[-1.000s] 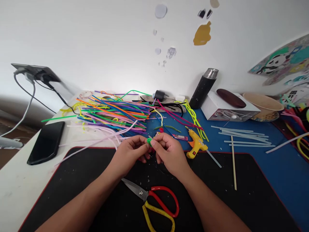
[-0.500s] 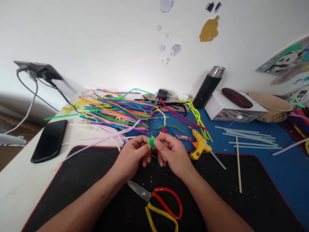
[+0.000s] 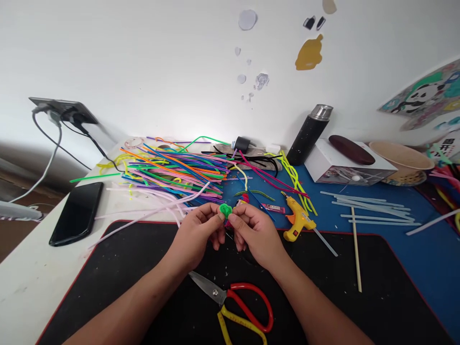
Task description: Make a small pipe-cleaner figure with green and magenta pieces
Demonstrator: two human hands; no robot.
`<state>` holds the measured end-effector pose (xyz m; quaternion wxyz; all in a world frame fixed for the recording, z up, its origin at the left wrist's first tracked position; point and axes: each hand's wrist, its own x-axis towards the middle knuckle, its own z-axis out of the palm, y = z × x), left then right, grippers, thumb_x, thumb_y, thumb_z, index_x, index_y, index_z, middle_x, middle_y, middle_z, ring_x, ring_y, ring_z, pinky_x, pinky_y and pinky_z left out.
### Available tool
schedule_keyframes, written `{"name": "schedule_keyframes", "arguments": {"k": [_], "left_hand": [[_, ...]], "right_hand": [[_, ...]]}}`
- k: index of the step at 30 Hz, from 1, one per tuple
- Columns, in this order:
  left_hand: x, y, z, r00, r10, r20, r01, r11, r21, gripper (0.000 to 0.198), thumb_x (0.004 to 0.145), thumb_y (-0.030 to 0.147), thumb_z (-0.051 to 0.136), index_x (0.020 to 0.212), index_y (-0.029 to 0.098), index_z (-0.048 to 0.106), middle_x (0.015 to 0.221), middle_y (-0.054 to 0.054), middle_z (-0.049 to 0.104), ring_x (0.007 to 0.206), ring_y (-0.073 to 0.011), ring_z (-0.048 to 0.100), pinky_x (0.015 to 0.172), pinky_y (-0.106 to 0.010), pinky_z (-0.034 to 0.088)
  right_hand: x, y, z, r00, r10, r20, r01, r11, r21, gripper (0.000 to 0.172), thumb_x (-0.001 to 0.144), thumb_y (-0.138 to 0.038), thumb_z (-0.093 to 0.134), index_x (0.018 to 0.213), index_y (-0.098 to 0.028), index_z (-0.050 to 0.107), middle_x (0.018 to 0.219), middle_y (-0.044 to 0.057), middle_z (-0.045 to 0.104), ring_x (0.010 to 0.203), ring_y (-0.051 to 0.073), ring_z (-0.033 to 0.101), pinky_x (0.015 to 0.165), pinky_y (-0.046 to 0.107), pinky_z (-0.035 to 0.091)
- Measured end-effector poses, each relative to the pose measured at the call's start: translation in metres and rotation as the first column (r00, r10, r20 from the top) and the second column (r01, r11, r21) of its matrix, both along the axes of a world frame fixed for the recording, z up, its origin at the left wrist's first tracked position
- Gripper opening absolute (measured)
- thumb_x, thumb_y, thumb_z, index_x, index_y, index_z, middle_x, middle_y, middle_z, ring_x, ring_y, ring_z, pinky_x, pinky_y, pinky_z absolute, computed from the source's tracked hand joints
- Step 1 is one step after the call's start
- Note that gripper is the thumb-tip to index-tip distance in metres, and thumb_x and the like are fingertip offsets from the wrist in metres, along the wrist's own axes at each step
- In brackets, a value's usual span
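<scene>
A small coiled piece of green pipe cleaner [image 3: 225, 210] is held up between my two hands, over the far edge of the black mat [image 3: 309, 287]. The thumb and fingertips of my left hand [image 3: 203, 225] pinch its left side. On its right side, my right hand [image 3: 251, 225] pinches it the same way. Behind my fingers lies a small red and multicoloured piece [image 3: 244, 197], partly hidden. Scissors [image 3: 230, 299] with one red and one yellow handle lie on the mat below my hands, their blade tip near my left wrist.
Many coloured pipe cleaners [image 3: 179, 167] are heaped at the back left, beside a black phone [image 3: 77, 213]. To the right are a yellow glue gun [image 3: 296, 218], clear glue sticks [image 3: 373, 208], a wooden stick [image 3: 356, 254], a black flask [image 3: 311, 134] and a white box [image 3: 354, 163].
The green coil has turned slightly in my fingers and shows more of its loop. The whole view has tipped up a little; both hands keep their pinch.
</scene>
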<state>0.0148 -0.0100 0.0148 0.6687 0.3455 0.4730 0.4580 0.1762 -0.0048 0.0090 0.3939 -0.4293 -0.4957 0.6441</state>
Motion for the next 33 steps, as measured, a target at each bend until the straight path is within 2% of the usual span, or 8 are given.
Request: {"name": "schedule_keyframes", "arguments": {"k": [8,12,17,19,24,28,33], "left_hand": [[0.000,-0.003,-0.005,0.999,0.034,0.007,-0.034,0.997,0.070,0.036,0.083,0.047,0.084,0.084,0.020,0.060,0.054,0.004,0.064,0.044,-0.0110,0.058,0.040,-0.017,0.044],[0.002,-0.004,-0.006,1.000,-0.023,0.006,0.022,0.998,0.061,0.035,0.084,0.045,0.083,0.082,0.021,0.057,0.055,0.004,0.064,0.048,-0.0130,0.060,0.041,-0.018,0.045],[-0.004,-0.002,-0.002,0.985,-0.118,-0.126,0.135,0.982,0.131,0.035,0.087,0.050,0.080,0.093,0.019,0.066,0.067,0.001,0.067,0.059,-0.0142,0.064,0.051,-0.022,0.052],[-0.009,0.000,0.001,0.977,-0.091,-0.194,0.121,0.981,0.149,0.036,0.089,0.052,0.078,0.096,0.019,0.068,0.070,0.001,0.068,0.061,-0.0145,0.065,0.055,-0.023,0.053],[-0.017,0.005,0.007,0.942,-0.045,-0.332,0.108,0.979,0.172,0.036,0.088,0.053,0.079,0.088,0.018,0.072,0.070,0.000,0.070,0.058,-0.0150,0.065,0.057,-0.027,0.054],[-0.014,0.001,0.006,0.930,0.022,-0.366,0.071,0.969,0.238,0.031,0.088,0.049,0.079,0.087,0.018,0.072,0.072,-0.002,0.073,0.059,-0.0163,0.068,0.057,-0.027,0.055],[-0.008,-0.008,0.001,0.884,0.137,-0.448,0.056,0.919,0.391,0.018,0.093,0.039,0.074,0.092,0.021,0.074,0.079,-0.003,0.076,0.068,-0.0184,0.072,0.063,-0.027,0.058]], "right_hand": [[-0.003,-0.003,0.002,0.997,-0.041,0.067,0.037,0.997,0.064,0.024,0.095,-0.044,0.069,0.098,-0.021,0.063,0.059,-0.008,0.057,0.044,0.010,0.051,0.044,0.022,0.039],[-0.002,-0.003,0.001,0.994,-0.083,0.064,0.078,0.995,0.068,0.022,0.095,-0.043,0.068,0.097,-0.022,0.062,0.059,-0.008,0.056,0.044,0.011,0.052,0.045,0.023,0.040],[0.003,-0.001,0.004,0.986,-0.108,0.123,0.094,0.988,0.121,0.018,0.095,-0.039,0.067,0.095,-0.022,0.062,0.056,-0.008,0.054,0.044,0.012,0.052,0.047,0.024,0.039],[0.005,-0.001,0.005,0.980,-0.116,0.161,0.092,0.985,0.146,0.016,0.096,-0.038,0.065,0.095,-0.022,0.063,0.054,-0.008,0.054,0.044,0.012,0.052,0.048,0.024,0.039],[0.005,-0.001,0.004,0.974,-0.103,0.204,0.072,0.985,0.156,0.014,0.097,-0.035,0.064,0.094,-0.022,0.063,0.053,-0.008,0.054,0.045,0.012,0.052,0.050,0.024,0.040],[0.003,0.000,0.003,0.990,-0.072,0.118,0.064,0.996,0.070,0.018,0.095,-0.039,0.065,0.096,-0.022,0.062,0.054,-0.009,0.054,0.042,0.011,0.051,0.045,0.024,0.039],[0.003,0.004,0.002,0.999,-0.053,0.005,0.053,0.998,-0.028,0.023,0.092,-0.043,0.069,0.098,-0.021,0.062,0.053,-0.011,0.052,0.040,0.011,0.051,0.043,0.023,0.040]]}}
